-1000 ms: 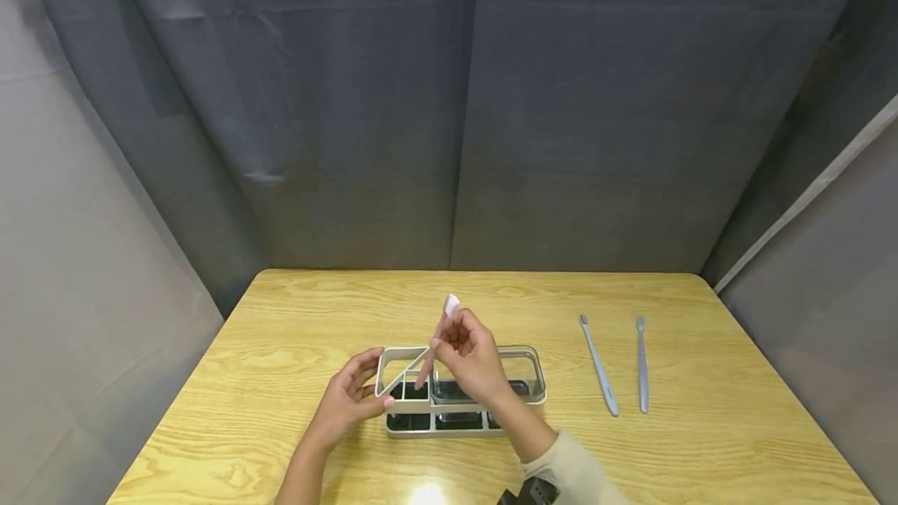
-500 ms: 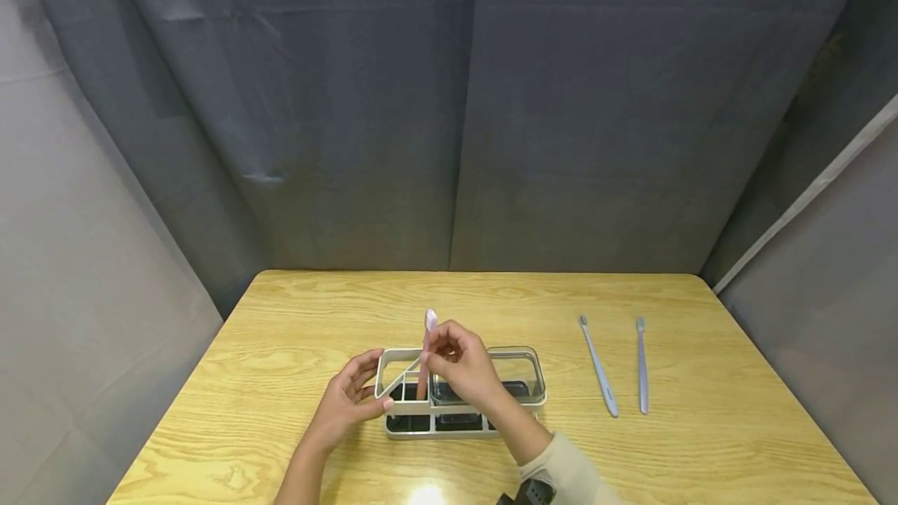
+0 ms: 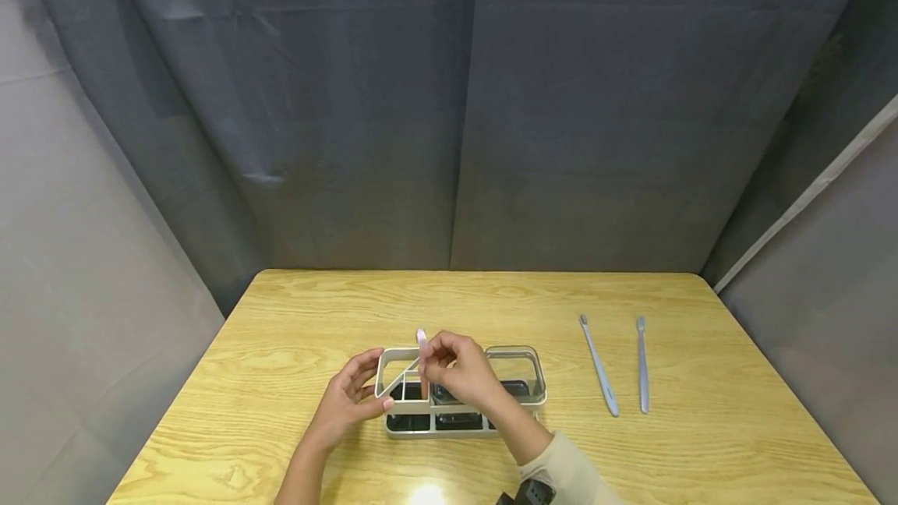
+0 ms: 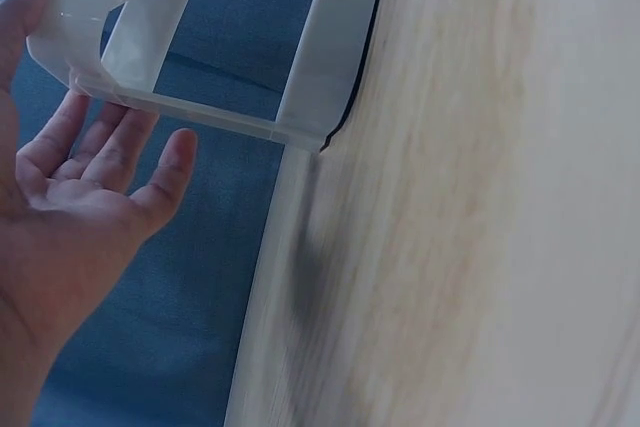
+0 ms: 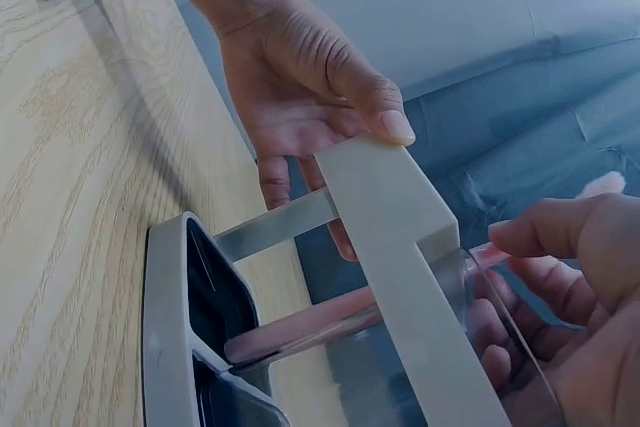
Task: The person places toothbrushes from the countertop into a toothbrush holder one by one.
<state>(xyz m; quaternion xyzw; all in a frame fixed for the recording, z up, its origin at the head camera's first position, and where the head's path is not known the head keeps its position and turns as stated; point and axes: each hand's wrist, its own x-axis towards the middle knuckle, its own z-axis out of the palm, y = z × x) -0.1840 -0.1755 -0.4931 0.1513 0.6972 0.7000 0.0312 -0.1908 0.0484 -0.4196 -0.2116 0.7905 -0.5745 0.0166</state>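
Note:
A toothbrush holder (image 3: 410, 407) stands at the table's middle, with a light upper frame over a base of dark compartments. My left hand (image 3: 342, 400) grips the frame's left end, thumb in front and fingers behind. Between thumb and fingers, my right hand (image 3: 464, 372) pinches a pink toothbrush (image 3: 422, 349) near its head. The brush is nearly upright, bristles up, through an opening beside the diagonal divider. In the right wrist view, the lower end of the pink handle (image 5: 310, 327) reaches the dark base compartment; whether it touches bottom I cannot tell.
To the right, a light-blue toothbrush (image 3: 599, 369) and a bluish-purple toothbrush (image 3: 642, 369) lie apart on the wooden table (image 3: 295, 318). A clear-walled section (image 3: 529, 369) forms the holder's right part. Grey curtains (image 3: 365, 115) surround the table's back and sides.
My right hand has swung the pink toothbrush from a tilt to nearly upright and lowered it into the frame's opening. My left hand has stayed on the holder.

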